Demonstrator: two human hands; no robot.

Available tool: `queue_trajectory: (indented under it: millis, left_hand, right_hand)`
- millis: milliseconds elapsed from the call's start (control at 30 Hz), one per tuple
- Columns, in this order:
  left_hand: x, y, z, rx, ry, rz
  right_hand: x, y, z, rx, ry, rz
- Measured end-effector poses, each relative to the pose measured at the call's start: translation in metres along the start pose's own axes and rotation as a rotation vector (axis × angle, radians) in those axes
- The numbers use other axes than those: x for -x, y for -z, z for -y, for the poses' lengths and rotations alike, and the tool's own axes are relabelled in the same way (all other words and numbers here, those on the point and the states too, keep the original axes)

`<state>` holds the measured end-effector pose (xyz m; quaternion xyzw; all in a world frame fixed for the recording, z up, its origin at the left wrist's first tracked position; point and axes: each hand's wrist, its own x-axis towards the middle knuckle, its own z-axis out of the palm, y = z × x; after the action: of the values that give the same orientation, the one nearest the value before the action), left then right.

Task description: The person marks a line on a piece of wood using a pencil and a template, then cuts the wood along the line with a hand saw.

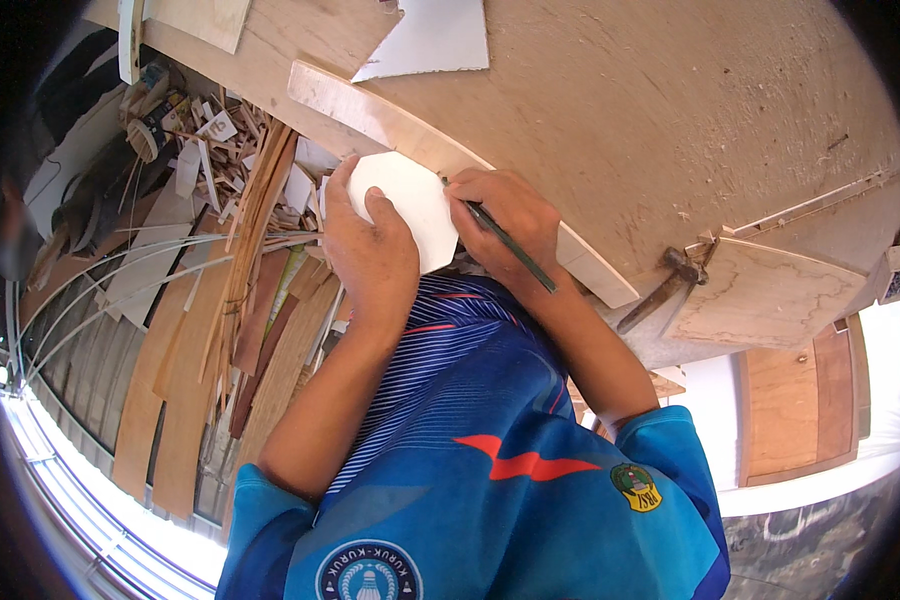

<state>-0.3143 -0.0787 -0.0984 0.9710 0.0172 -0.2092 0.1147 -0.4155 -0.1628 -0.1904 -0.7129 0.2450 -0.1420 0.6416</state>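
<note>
My left hand (370,255) grips a white flat board piece with angled corners (410,200), fingers behind its left edge and thumb on its face. A dark green pencil (515,250) is pinched in my right hand (510,215), its tip near the piece's upper right corner. Whether the tip touches the white piece or the wood behind it, I cannot tell. Just beyond both hands, a long pale wooden strip (370,112) runs slantwise along the near edge of the plywood worktop (670,110).
A hammer (682,266) lies at the right beside a plywood panel (760,295). White board offcut (435,40) rests at the far side. Wood scraps (245,150) and long planks (185,400) crowd the left below the worktop. Thin pale strips (120,265) curve out there.
</note>
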Motion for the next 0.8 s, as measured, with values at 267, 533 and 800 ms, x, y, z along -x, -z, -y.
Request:
queue_trajectory:
  millis: [267,533,800]
  left_hand:
    - [-0.001,0.000,0.007,-0.014,-0.074,0.007]
    - [0.004,-0.001,0.004,-0.008,-0.036,0.004]
    - [0.009,-0.002,-0.008,-0.011,-0.041,-0.012]
  right_hand:
    - [0.001,0.006,0.004,-0.104,-0.123,-0.099]
    - [0.012,0.018,0.003,-0.263,-0.210,-0.089]
    - [0.012,0.046,0.038,-0.273,-0.665,0.284]
